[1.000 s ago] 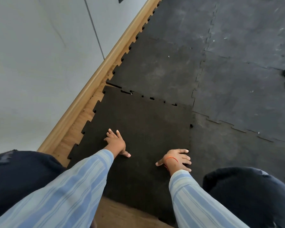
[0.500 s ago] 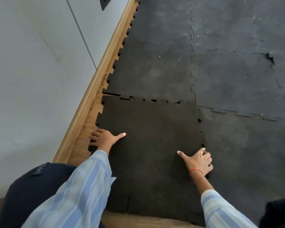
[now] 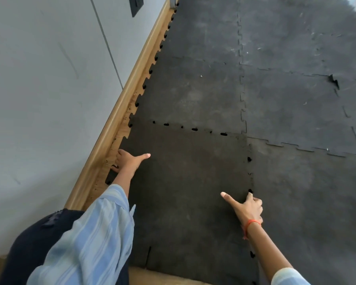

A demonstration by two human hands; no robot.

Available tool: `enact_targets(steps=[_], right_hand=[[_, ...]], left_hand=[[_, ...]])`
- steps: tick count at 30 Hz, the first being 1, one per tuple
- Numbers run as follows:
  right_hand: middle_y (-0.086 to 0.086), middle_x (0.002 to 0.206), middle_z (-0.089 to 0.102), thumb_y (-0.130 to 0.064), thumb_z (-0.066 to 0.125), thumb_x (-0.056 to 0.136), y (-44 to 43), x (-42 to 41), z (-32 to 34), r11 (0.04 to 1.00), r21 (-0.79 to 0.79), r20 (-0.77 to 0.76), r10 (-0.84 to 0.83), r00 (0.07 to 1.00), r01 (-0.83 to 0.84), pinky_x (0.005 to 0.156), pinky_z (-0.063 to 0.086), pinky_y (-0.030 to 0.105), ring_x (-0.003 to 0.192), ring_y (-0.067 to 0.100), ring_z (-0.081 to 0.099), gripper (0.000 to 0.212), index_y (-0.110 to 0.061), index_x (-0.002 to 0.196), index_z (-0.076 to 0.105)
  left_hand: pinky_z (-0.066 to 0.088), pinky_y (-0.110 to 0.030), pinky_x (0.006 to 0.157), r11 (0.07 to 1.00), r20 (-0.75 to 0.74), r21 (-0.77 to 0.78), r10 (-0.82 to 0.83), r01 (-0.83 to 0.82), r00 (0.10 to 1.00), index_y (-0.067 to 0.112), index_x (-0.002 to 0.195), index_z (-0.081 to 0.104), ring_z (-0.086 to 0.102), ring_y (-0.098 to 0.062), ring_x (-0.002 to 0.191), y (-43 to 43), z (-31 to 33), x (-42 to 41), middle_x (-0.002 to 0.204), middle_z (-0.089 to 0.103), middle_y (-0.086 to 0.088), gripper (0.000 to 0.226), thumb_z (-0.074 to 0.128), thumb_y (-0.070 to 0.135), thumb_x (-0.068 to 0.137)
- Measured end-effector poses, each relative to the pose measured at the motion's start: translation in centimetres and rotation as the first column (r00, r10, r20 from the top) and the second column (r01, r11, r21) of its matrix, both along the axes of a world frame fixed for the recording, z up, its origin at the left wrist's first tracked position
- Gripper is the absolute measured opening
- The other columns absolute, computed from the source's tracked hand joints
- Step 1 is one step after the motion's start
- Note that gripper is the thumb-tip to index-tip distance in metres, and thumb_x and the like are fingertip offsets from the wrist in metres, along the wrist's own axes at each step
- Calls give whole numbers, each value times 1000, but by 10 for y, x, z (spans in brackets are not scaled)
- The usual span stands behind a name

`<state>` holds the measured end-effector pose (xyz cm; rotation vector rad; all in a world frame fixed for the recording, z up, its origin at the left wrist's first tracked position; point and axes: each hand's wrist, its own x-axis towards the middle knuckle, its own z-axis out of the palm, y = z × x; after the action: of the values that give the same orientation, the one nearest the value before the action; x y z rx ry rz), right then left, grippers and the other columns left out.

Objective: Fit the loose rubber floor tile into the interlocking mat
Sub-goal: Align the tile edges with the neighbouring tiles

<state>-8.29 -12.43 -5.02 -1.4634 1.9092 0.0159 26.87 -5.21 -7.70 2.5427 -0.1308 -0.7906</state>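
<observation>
The loose rubber tile [image 3: 185, 182] is a dark square with toothed edges, lying flat in the near-left corner of the interlocking mat [image 3: 286, 103]. Small gaps show along its far seam and its right seam. My left hand [image 3: 128, 161] holds the tile's left edge by the skirting, fingers curled under the edge and thumb stretched over the top. My right hand [image 3: 248, 208] grips the tile's right edge at the seam, thumb spread across the surface, an orange band at the wrist.
A grey wall [image 3: 49, 89] with a wooden skirting board [image 3: 119, 114] runs along the left. A strip of wooden floor [image 3: 111, 155] shows between skirting and mat. My dark knee [image 3: 35, 243] is at the lower left. One seam at the far right [image 3: 334, 81] is torn open.
My hands have gone from lying flat on the tile to holding its left and right edges. The tile has closed up against the mat; the far gap is narrower. The camera leaned forward.
</observation>
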Motion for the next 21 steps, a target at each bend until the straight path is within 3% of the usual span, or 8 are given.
enact_targets(steps=[5,13,18,21], right_hand=[[10,143,30,-72,67,62,2,-5,1,999,23,51,30,998,-31,109,30,51,135,29,27,108,-10,142,32],[10,143,30,-69,69,64,0,-2,2,998,36,132,37,991,-42,111,28,50,136,29,27,109,-7,144,31],[11,139,34,-67,71,64,-4,-1,2,999,-1,152,39,988,-39,111,30,45,133,30,28,101,-6,138,40],[10,140,32,-60,71,70,-7,-5,4,998,-1,207,61,976,-62,111,27,40,135,30,24,98,-3,141,35]], left_hand=[[14,-55,118,977,45,179,-124,115,991,9,154,2,11,-37,147,-3,5,-7,160,8,-17,123,80,52,69],[16,-55,117,974,43,185,-144,134,989,8,154,4,14,-37,147,9,-2,3,160,11,-17,121,81,49,70],[15,-54,118,969,52,192,-170,157,984,9,154,4,11,-37,147,9,-6,4,160,8,-16,119,79,50,71],[18,-51,118,968,58,181,-186,173,981,9,154,4,12,-35,147,7,-5,6,160,8,-16,117,79,48,73]])
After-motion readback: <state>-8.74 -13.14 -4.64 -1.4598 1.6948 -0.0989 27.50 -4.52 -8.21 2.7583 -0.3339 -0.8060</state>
